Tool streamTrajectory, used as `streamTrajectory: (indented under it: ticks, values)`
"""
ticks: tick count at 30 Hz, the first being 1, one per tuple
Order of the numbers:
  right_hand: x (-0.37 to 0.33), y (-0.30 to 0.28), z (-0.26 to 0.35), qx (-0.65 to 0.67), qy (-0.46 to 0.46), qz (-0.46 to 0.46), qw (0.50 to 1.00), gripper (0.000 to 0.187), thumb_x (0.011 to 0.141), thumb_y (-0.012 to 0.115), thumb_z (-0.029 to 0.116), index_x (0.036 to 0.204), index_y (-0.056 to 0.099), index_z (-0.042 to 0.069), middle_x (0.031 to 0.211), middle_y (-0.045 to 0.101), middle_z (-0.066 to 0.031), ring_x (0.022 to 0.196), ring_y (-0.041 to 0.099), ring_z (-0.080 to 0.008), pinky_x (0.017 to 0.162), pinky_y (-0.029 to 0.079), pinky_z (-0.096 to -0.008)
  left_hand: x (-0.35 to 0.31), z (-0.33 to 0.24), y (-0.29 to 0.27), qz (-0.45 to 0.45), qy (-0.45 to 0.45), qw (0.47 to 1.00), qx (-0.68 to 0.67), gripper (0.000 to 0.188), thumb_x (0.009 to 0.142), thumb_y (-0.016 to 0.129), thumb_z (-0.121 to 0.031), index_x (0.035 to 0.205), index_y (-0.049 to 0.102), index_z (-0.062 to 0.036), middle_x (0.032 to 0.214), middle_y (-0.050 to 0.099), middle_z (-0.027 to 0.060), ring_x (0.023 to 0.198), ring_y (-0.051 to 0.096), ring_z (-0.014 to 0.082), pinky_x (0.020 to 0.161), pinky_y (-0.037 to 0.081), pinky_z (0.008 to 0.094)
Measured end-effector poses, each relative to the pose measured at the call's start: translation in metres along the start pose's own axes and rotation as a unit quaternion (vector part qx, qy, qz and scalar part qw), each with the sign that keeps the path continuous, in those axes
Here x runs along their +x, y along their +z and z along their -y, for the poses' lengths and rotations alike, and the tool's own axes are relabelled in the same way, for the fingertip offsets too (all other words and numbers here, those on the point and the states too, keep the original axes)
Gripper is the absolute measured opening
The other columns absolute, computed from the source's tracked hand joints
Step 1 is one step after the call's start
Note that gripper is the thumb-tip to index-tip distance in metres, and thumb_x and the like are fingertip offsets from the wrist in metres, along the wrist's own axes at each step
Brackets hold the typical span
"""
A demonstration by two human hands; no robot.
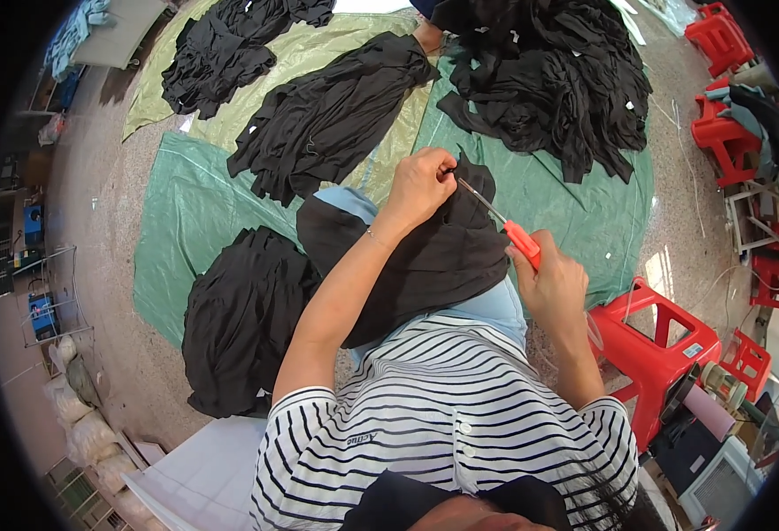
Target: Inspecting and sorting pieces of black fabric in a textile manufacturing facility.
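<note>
A black garment [407, 270] lies across my lap, over light blue trousers. My left hand [420, 188] is closed on an edge of this cloth, thumb and fingers pinched together. My right hand [551, 281] grips a red-handled tool with a thin metal shaft [522, 241]. The shaft slants up and leftward, so its tip lies close to the left fingertips, at the raised fold of the garment. Exactly what the tip touches is too small to make out.
Heaps of black garments lie on green sheeting [172, 248]: a near-left pile [248, 323], a middle pile [336, 115], a far-right pile [557, 97]. Another person's hand [427, 37] shows at the far edge. A red stool [663, 341] stands close on my right.
</note>
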State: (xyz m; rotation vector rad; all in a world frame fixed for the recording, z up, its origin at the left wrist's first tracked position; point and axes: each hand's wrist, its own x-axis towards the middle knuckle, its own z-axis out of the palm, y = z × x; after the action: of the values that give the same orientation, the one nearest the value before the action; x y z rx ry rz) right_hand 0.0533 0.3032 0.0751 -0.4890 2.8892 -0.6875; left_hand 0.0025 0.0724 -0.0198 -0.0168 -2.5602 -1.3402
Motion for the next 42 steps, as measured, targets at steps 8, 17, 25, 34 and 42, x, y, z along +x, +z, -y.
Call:
streamTrajectory:
  ticks: [8,17,25,34,42]
  values:
    - [0.005,0.004,-0.003,-0.021,0.015,0.004,1.000,0.032,0.090,0.064,0.034,0.088,0.050,0.005,0.068,0.063,-0.0163,0.056,0.061,-0.0400,0.048,0.044,-0.0490,0.001,-0.002,0.001,-0.003,-0.022,1.000,-0.018,0.012,0.071,0.067,0.000,0.082,0.064,-0.0014,0.075,0.062,0.0128,0.067,0.065,0.0268,0.063,0.052,0.0363]
    - [0.002,0.003,-0.005,0.019,0.012,-0.019,1.000,0.029,0.090,0.064,0.032,0.092,0.054,0.005,0.069,0.064,-0.0165,0.057,0.061,-0.0396,0.050,0.044,-0.0493,0.005,-0.003,-0.012,0.077,-0.040,0.996,0.032,0.015,0.075,0.069,-0.003,0.090,0.066,-0.0009,0.072,0.062,0.0066,0.065,0.063,0.0151,0.064,0.051,0.0270]
    - [0.005,0.009,-0.004,0.035,0.026,0.003,0.999,0.031,0.090,0.064,0.036,0.094,0.055,0.007,0.060,0.060,-0.0184,0.058,0.060,-0.0419,0.052,0.043,-0.0496,0.000,-0.001,-0.016,0.059,-0.112,0.990,-0.055,0.015,0.076,0.071,-0.004,0.087,0.063,0.0007,0.075,0.067,0.0052,0.067,0.063,0.0109,0.066,0.051,0.0253]
    - [0.012,0.015,-0.003,0.018,0.012,-0.005,1.000,0.032,0.089,0.065,0.035,0.091,0.054,0.005,0.059,0.060,-0.0177,0.053,0.060,-0.0407,0.049,0.044,-0.0496,-0.002,0.001,-0.013,0.055,-0.108,0.988,-0.093,0.017,0.076,0.071,-0.002,0.087,0.059,0.0010,0.075,0.066,0.0041,0.069,0.063,0.0089,0.067,0.051,0.0244]
    - [0.006,0.007,-0.009,0.062,0.066,-0.042,0.995,0.029,0.089,0.065,0.037,0.099,0.059,0.010,0.063,0.062,-0.0178,0.060,0.061,-0.0422,0.054,0.045,-0.0499,0.017,0.030,-0.035,-0.118,-0.068,0.988,-0.075,0.017,0.080,0.067,0.003,0.094,0.059,-0.0011,0.077,0.065,0.0040,0.070,0.063,0.0100,0.062,0.052,0.0258]
